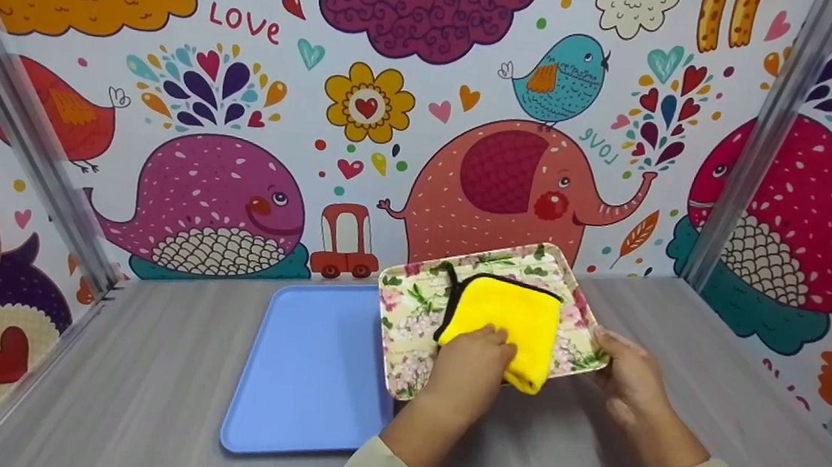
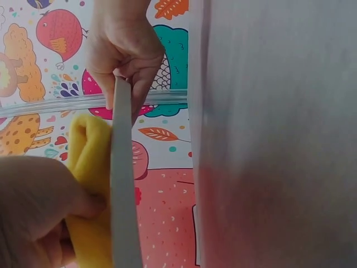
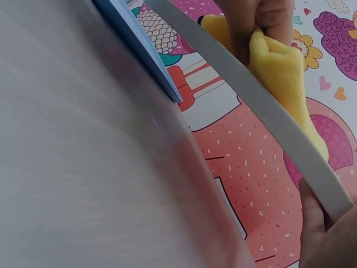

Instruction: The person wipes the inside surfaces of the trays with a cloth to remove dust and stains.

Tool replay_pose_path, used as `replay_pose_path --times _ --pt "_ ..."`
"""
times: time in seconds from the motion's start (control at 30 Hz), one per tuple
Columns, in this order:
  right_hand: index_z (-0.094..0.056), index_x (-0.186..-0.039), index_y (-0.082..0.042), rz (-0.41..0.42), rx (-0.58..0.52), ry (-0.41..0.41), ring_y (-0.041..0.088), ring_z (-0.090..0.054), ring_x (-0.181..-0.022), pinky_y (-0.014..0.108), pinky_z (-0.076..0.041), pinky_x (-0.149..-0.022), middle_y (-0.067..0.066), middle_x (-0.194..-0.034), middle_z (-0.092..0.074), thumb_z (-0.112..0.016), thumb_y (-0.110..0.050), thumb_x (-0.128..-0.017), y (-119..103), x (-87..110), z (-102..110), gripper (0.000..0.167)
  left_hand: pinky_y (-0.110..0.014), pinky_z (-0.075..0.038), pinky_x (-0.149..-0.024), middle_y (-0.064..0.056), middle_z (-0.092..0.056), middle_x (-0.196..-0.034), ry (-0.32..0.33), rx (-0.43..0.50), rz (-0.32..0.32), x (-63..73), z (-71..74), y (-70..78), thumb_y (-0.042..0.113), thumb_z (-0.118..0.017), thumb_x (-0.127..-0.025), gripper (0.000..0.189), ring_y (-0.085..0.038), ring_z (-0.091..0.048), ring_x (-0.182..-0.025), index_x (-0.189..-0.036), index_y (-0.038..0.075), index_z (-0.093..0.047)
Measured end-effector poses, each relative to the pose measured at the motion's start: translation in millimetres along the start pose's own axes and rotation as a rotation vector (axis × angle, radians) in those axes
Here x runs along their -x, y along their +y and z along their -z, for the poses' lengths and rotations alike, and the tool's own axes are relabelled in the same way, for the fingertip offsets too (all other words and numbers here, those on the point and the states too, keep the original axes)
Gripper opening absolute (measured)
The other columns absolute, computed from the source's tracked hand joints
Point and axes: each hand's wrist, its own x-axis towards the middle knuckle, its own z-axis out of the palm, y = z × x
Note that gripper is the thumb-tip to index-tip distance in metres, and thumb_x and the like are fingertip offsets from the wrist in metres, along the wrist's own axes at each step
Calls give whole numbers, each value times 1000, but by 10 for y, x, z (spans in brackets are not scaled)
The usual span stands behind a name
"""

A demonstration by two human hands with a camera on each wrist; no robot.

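A tray with a floral pattern [image 1: 408, 319] is held up above the table, its printed face tilted toward me. My right hand [image 1: 635, 380] grips it by the right end, thumb on the near corner. Against the printed face lies a folded yellow cloth [image 1: 518, 310] with black edging and a black loop. My left hand [image 1: 465, 377] holds the cloth between thumb and curled fingers, as the left wrist view shows from the side. Seen from the right wrist, the tray is a pale slanted edge [image 3: 262, 100] with the cloth bunched on its far side.
A blue tray [image 1: 309, 375] lies on the grey wood-grain table [image 1: 149, 361], left of the floral tray and partly overlapped by it in the head view. Behind stands a wall panel with cartoon animals [image 1: 223, 194], framed by metal posts [image 1: 763, 143] on both sides.
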Motion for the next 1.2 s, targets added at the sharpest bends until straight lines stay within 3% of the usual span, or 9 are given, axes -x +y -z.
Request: replay_pose_path --times 0.13,0.3,0.57,0.8,1.0,1.2 --pt "-75 -97 -23 -15 16 9 9 -73 -80 23 -62 -76 -6 -87 -76 -53 -29 -109 -5 -1 21 26 -28 -52 -109 7 -74 -130 -87 24 -33 0 43 -40 27 -81 -90 36 -13 -68 -125 -126 26 -77" --pt "-75 -98 -23 -23 26 13 8 -73 -78 22 -61 -74 -6 -86 -76 -53 -29 -109 -1 -4 33 26 -27 -53 -108 8 -76 -127 -103 46 -44 9 78 -175 26 -84 -87 37 -12 -68 -124 -123 26 -78" --pt "-74 -96 -24 -2 8 2 6 -72 -79 23 -60 -73 -7 -85 -75 -51 -29 -110 -10 -5 34 27 -32 -53 -109 5 -75 -129 -113 59 24 -4 80 -403 34 -90 -80 49 -16 -69 -123 -126 24 -77" --pt "-74 -95 -24 8 -19 3 4 -71 -81 22 -60 -76 -8 -86 -74 -51 -27 -110 4 -1 13 27 -38 -54 -109 1 -73 -133 -129 69 140 -1 59 -534 29 -90 -80 48 -21 -69 -123 -126 21 -77" --pt "-72 -101 -22 -2 -22 4 5 -71 -83 22 -60 -77 -7 -88 -75 -52 -28 -109 -8 2 6 22 -40 -53 -110 -1 -73 -133 -154 86 219 2 59 -631 37 -91 -78 55 -24 -69 -122 -127 19 -76" --pt "-72 -99 -23 -3 -14 -2 4 -71 -82 22 -60 -76 -7 -87 -74 -52 -29 -109 -14 13 -2 24 -40 -55 -107 -1 -74 -130 -140 79 248 23 46 -724 41 -90 -78 54 -24 -71 -118 -127 19 -77"
